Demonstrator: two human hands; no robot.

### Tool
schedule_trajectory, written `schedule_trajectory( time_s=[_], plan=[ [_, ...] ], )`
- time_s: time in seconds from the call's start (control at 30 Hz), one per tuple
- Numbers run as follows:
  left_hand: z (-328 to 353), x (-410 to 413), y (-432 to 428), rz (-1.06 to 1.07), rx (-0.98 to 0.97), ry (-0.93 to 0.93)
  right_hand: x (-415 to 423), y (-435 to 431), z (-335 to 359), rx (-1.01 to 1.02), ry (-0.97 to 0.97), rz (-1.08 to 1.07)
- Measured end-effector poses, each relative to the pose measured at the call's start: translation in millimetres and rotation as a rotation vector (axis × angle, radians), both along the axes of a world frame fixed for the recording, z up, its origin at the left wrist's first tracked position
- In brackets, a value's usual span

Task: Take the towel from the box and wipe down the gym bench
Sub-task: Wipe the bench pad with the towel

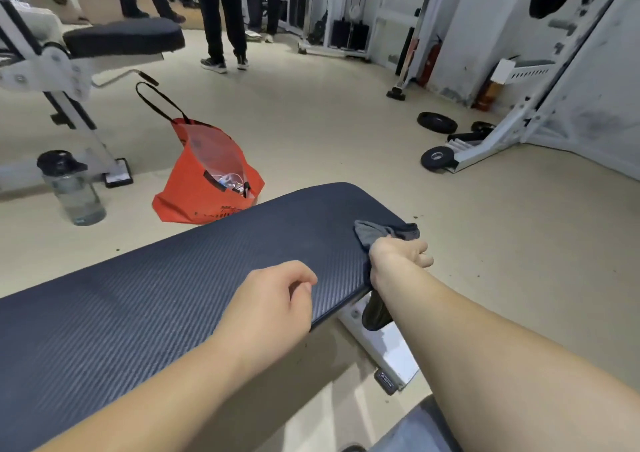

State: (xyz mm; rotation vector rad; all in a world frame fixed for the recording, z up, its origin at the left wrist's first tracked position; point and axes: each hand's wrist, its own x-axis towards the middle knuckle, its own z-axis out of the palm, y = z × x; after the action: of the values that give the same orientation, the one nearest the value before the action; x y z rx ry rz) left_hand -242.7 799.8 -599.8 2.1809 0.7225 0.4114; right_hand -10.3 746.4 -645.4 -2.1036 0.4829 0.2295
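A dark ribbed gym bench pad (pixel 180 278) runs from the lower left up to the middle of the view. My right hand (pixel 398 259) grips a grey towel (pixel 375 232) at the pad's far right edge, and the cloth lies bunched on the pad just beyond my knuckles. Over the pad's near edge my left hand (pixel 270 306) hovers with its fingers loosely curled, holding nothing. No box is in view.
An orange tote bag (pixel 207 178) and a clear water bottle (pixel 74 188) stand on the floor behind the bench. Weight plates (pixel 437 122) lie at the right by a white rack (pixel 512 129). Another bench (pixel 121 38) is at the far left, and people's legs (pixel 223 19) stand at the back.
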Motion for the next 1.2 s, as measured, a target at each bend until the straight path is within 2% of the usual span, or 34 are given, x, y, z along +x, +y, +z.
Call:
schedule_trajectory(
  time_s=[0.1, 0.23, 0.37, 0.5, 0.8, 1.03, 1.2],
  plan=[
    [0, 11, 18, 0.006, 0.059, -0.022, 42, -7, -8, -0.038, -0.1, 0.122],
    [-3, 23, 42, 0.002, 0.085, -0.031, 82, -5, -4, -0.197, -0.18, 0.34],
    [-9, 39, 64, 0.003, 0.122, -0.039, 116, 23, -8, -0.335, -0.202, 0.6],
    [-15, 55, 82, 0.018, 0.137, -0.05, 140, 71, -7, -0.317, -0.207, 0.842],
    [-26, 67, 104, 0.042, 0.109, -0.079, 159, 162, 3, -0.341, -0.197, 1.174],
    [-17, 43, 101, 0.005, 0.206, -0.108, 151, 173, 6, -0.469, -0.184, 1.226],
    [-4, 7, 95, -0.003, 0.232, -0.088, 126, 152, 2, -0.542, -0.431, 1.13]
  ],
)
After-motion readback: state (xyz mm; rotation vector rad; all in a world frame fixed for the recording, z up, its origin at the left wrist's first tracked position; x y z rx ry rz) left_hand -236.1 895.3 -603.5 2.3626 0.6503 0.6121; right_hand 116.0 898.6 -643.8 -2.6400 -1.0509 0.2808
